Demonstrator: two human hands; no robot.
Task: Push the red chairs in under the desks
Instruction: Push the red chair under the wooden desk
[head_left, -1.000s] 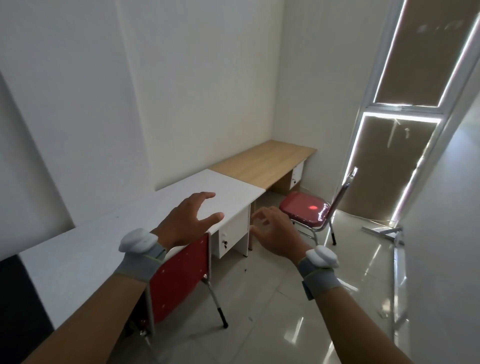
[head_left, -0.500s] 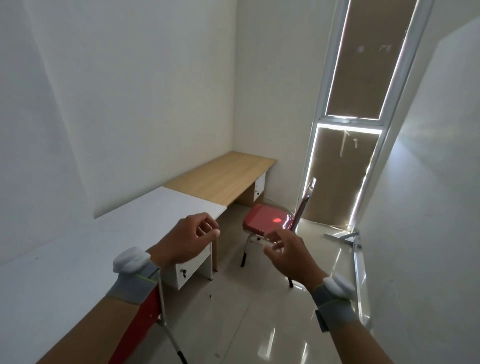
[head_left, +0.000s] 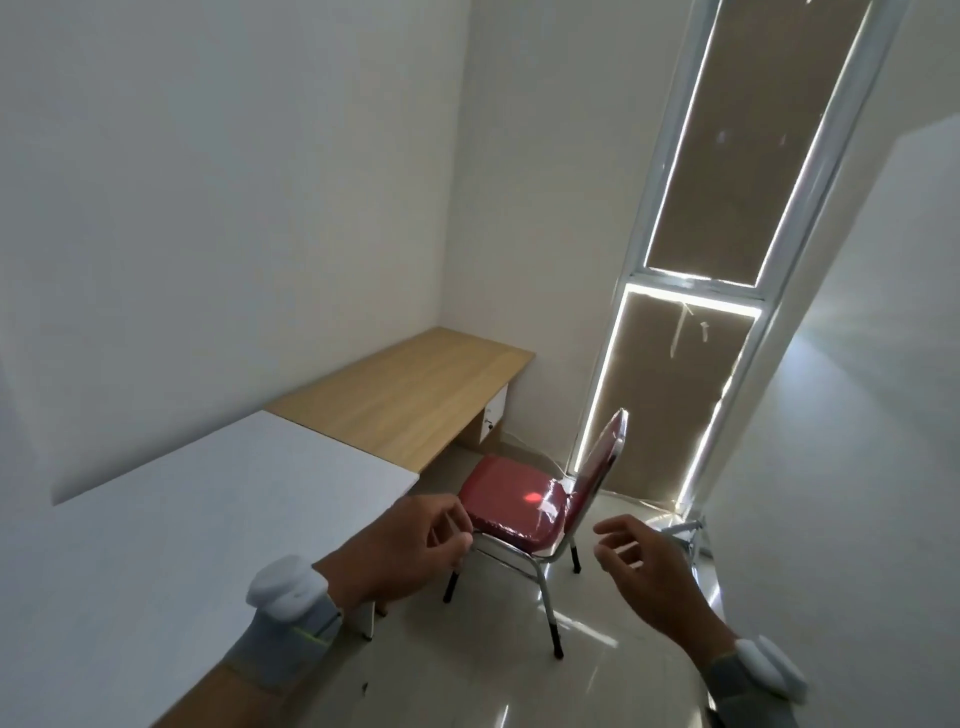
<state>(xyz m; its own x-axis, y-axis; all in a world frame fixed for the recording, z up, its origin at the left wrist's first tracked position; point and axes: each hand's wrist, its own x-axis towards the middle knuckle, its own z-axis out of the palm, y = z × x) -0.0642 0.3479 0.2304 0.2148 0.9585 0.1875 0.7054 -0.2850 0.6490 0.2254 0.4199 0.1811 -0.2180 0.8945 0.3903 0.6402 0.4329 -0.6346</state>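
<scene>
Hands out front, empty: my left hand loosely curled, right hand half spread. Red chair beyond, clear of wooden desk, untouched.

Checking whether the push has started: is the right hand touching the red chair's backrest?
Apart. The head view shows bare floor between the right hand and the red chair backrest.
</scene>
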